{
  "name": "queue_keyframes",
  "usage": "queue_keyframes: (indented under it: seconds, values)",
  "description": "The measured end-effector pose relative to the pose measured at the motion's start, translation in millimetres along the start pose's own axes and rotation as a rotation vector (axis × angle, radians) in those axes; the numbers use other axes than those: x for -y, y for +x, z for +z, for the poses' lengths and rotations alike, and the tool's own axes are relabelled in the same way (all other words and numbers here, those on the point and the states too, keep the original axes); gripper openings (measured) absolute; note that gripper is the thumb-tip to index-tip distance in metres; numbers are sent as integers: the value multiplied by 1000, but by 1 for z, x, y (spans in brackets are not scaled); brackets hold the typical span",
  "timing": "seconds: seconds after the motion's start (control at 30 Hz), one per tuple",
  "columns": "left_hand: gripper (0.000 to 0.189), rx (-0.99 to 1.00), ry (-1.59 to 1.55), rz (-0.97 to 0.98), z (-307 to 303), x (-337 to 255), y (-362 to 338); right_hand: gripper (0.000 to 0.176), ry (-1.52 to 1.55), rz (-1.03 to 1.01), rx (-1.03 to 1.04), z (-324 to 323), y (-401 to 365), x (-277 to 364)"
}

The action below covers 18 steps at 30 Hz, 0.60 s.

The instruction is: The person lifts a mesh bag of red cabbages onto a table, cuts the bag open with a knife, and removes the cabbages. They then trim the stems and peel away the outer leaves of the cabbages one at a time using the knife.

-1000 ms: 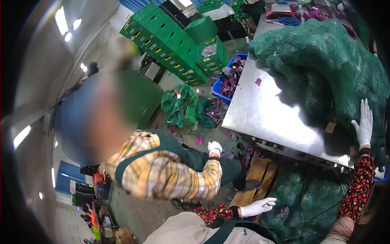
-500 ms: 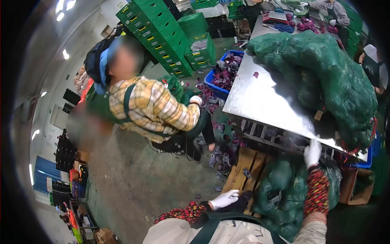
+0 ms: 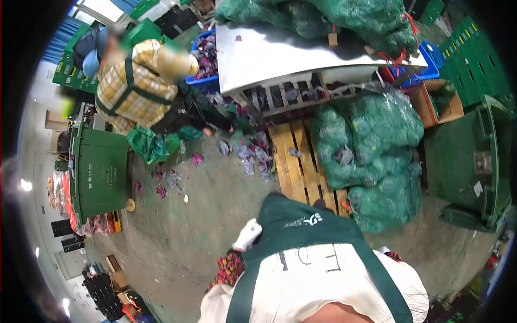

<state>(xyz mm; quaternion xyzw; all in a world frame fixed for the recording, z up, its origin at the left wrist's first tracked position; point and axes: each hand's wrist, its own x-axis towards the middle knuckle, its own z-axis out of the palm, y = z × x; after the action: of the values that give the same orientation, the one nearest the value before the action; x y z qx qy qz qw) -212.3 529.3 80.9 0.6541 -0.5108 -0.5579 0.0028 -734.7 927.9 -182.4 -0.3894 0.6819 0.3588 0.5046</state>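
Note:
My left hand (image 3: 248, 235), in a white glove, is beside the left edge of my dark green apron (image 3: 301, 223). Its fingers look curled in, and nothing shows in them. Of my right hand (image 3: 383, 250) only a small white patch of glove shows at my right side; my body hides the fingers. In front of me, green net sacks of cabbages (image 3: 371, 145) lie on and beside a wooden pallet (image 3: 291, 161). More filled green net sacks (image 3: 350, 19) rest on the metal table (image 3: 258, 59).
A co-worker in a checked shirt (image 3: 142, 81) bends at the left, near a green net bag (image 3: 153, 145) and a wheeled green bin (image 3: 102, 172). Purple leaves (image 3: 250, 153) litter the floor. At right are a cardboard box (image 3: 441, 110) and another green bin (image 3: 463, 156).
My view has turned and moved relative to the table and sacks. My right hand has left the table edge and dropped to my side. My left hand is beside the apron. The co-worker bends further.

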Motion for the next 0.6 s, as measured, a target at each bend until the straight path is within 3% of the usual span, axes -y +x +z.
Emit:
queue_keyframes:
  seconds: [0.03,0.07,0.13,0.17,0.2,0.23,0.33,0.37,0.4,0.43,0.47,0.5,0.53,0.6]
  values:
    - [57,-30,5,-8,-8,25,25,34,-61,7,-12,7,-1,-4]
    - [56,-87,71,49,-19,5,30,33,-134,-2,-58,7,6,-8]
    - [55,-24,16,116,-46,2,56,26,-353,-84,-311,10,50,-10]
    - [54,5,0,182,-60,-6,67,25,80,89,-491,-5,71,14]
    - [54,46,-16,256,-75,-16,83,22,198,46,-628,-64,18,56]
    - [53,59,-21,286,-90,-16,97,18,171,-17,-728,-70,60,71]
    - [51,126,-13,382,-147,0,142,15,175,-126,-983,-147,82,175]
    - [51,130,-33,385,-169,16,155,18,840,15,-764,-196,28,235]
    - [52,101,-18,367,-193,43,169,25,807,12,-877,-208,33,279]
    - [52,13,42,313,-217,67,174,30,416,-129,-890,-195,106,306]
    - [51,-79,97,248,-231,97,171,36,718,-169,-836,-225,37,362]
    - [51,-140,22,242,-245,129,161,37,563,-300,-692,-227,63,390]
    - [51,-206,-48,249,-260,156,157,37,443,-279,-730,-224,100,414]
    - [49,-226,-45,119,-288,241,163,37,520,-240,-731,-261,51,449]
